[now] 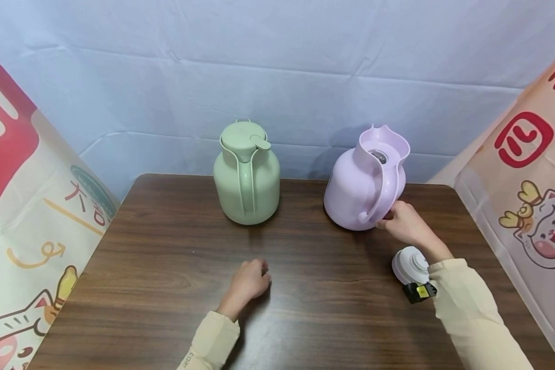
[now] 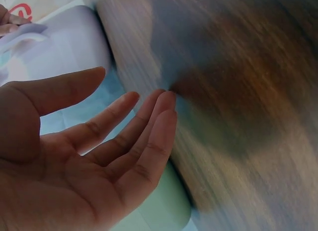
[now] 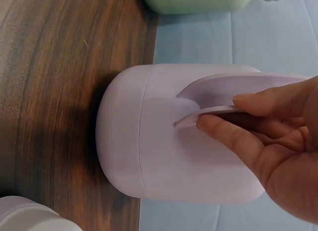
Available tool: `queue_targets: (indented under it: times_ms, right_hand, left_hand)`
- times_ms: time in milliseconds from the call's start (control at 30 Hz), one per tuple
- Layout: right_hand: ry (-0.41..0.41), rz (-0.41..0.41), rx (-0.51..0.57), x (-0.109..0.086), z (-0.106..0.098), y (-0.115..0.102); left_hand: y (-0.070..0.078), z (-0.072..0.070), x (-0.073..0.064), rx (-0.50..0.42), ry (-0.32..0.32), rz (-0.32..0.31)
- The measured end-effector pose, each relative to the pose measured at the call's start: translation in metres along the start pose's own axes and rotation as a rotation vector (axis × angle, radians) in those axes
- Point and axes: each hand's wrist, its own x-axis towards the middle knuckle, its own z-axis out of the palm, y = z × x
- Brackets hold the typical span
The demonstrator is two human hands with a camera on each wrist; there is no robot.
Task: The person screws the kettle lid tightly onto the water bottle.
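A lilac thermos jug (image 1: 351, 190) stands at the back right of the table, its neck uncovered and a round opening showing inside. My right hand (image 1: 404, 223) is at the lower part of its handle; the right wrist view has thumb and fingers (image 3: 218, 129) pinching one edge of the handle (image 3: 213, 111). Nearer me, a white and lilac lid (image 1: 406, 264) lies on the table, partly behind the right wrist's camera. My left hand (image 1: 250, 280) is held low over the middle of the table, fingers relaxed and holding nothing, as the left wrist view shows.
To the left of the lilac jug stands a green thermos jug (image 1: 246, 190) with its lid on, handle facing me. Both are close to the far edge of the brown wooden table (image 1: 166, 257). A pale cloth (image 1: 259, 67) hangs behind, with printed cloths at both sides.
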Motion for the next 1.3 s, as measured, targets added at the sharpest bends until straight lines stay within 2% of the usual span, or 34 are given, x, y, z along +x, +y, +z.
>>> queue_targets:
  times_ms: [500, 867, 1300]
  right_hand:
    - [-0.032, -0.033, -0.012, -0.007, 0.001, -0.005]
    - [-0.064, -0.077, 0.013, -0.016, 0.003, -0.010]
    - [-0.057, -0.139, 0.030, -0.028, 0.010, -0.021]
  left_hand:
    - [0.001, 0.005, 0.004, -0.041, 0.063, 0.056]
    - [0.003, 0.006, 0.006, -0.043, 0.073, 0.064]
    - [0.007, 0.005, 0.007, -0.048, 0.094, 0.086]
